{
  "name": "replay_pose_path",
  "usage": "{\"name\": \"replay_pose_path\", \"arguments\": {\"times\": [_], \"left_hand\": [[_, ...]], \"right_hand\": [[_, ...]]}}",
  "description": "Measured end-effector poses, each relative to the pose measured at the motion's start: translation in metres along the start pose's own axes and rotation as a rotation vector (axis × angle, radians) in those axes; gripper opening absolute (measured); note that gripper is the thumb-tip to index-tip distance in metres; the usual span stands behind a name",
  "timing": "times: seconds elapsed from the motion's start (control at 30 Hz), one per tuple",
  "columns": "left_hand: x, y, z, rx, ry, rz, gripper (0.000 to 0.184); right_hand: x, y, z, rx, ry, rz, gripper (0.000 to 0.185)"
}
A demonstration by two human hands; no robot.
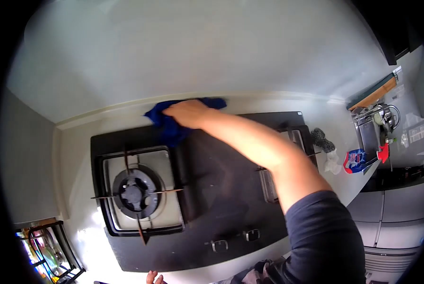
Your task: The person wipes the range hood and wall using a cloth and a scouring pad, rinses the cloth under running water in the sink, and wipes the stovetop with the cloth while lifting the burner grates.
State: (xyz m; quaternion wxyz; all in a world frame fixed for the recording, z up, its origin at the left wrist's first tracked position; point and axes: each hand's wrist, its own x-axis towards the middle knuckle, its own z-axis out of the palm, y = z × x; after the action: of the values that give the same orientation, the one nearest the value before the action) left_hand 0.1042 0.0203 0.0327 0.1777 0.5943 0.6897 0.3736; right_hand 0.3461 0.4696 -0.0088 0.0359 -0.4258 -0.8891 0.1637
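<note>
Tabletop (75,163) fitted with black stove (221,189); blue cloth (175,135) spread over stove's back edge, gripped by right hand's (189,113) fingers; left hand (155,278) partly seen at front edge, finger state unclear.

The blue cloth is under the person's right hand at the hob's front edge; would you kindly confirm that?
Not quite: the head view shows the blue cloth at the hob's back edge, not the front; it is indeed under the right hand.

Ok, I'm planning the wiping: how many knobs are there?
2, near the front of the stove: a left knob, a right knob beside it. The sleeve may hide more.
</note>
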Motion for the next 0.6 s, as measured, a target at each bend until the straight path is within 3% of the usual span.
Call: {"name": "replay_pose_path", "arguments": {"times": [0.2, 0.27, 0.33, 0.4, 0.53, 0.57, 0.6], "left_hand": [[-0.014, 0.046, 0.049, 0.036, 0.025, 0.013, 0.013], [-0.027, 0.06, 0.074, 0.048, 0.033, -0.059, 0.019], [-0.034, 0.075, 0.092, 0.088, 0.041, -0.046, 0.016], [-0.038, 0.091, 0.107, 0.105, -0.032, -0.025, 0.016], [-0.041, 0.125, 0.145, 0.069, -0.015, 0.008, 0.016], [-0.04, 0.133, 0.15, 0.073, -0.06, 0.056, 0.016], [-0.04, 0.143, 0.155, 0.08, -0.062, 0.058, 0.016]], "right_hand": [[-0.122, 0.114, -0.04, 0.001, -0.077, 0.193, 0.034], [-0.155, 0.144, -0.051, -0.025, -0.068, 0.133, 0.032], [-0.183, 0.162, -0.07, 0.326, -0.146, 0.51, 0.029], [-0.222, 0.218, -0.058, 0.017, -0.022, 0.215, 0.025], [-0.298, 0.275, -0.066, 0.397, 0.105, 0.376, 0.026], [-0.317, 0.312, -0.056, 0.17, 0.087, 0.349, 0.025], [-0.334, 0.336, -0.051, 0.557, 0.132, 0.531, 0.026]]}}
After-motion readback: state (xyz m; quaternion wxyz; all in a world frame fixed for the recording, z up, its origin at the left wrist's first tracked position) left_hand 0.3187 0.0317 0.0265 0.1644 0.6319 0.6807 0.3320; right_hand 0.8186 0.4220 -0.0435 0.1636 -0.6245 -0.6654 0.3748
